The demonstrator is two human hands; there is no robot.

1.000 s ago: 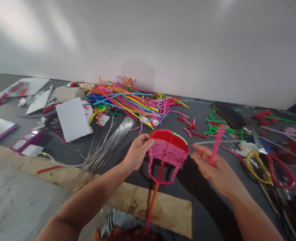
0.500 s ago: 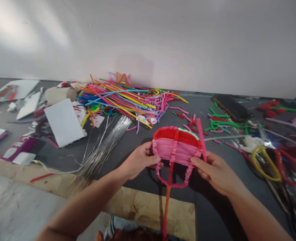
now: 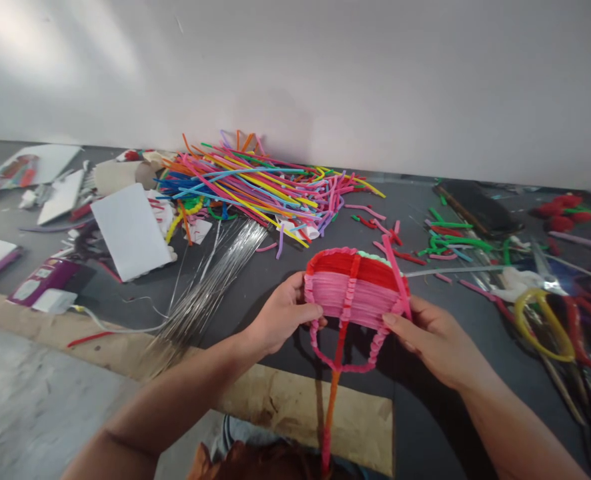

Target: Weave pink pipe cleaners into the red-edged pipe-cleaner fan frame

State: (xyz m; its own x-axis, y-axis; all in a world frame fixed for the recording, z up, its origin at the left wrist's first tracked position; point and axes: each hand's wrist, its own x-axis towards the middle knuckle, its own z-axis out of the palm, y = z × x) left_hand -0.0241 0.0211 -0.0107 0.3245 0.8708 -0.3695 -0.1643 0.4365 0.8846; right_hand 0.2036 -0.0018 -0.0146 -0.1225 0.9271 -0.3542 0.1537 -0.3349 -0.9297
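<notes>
Between my two hands is a pipe-cleaner craft (image 3: 328, 292), a rounded pink frame filled with red rows above and pink rows below. A mint-green stretch runs along its top right rim, and an orange-red stem (image 3: 332, 400) hangs down from it. My left hand (image 3: 288, 313) pinches the left rim between thumb and fingers. At the right rim, my right hand (image 3: 425, 337) is closed, thumb in front and fingers behind. A loose pink pipe-cleaner end (image 3: 394, 267) slants up beside that hand, crossing the right edge. The fingertips behind the craft are hidden.
A heap of coloured pipe cleaners (image 3: 255, 187) lies by the wall, with a bundle of thin wires (image 3: 215, 287) in front. To the right are scissors with yellow handles (image 3: 543, 327), green cut pieces (image 3: 455, 240) and a dark phone (image 3: 475, 207). A white card (image 3: 131, 233) lies left.
The pink pipe-cleaner end at the right rim has tipped from nearly upright to leaning left across the edge. The camera view has shifted slightly; both hands keep their grip.
</notes>
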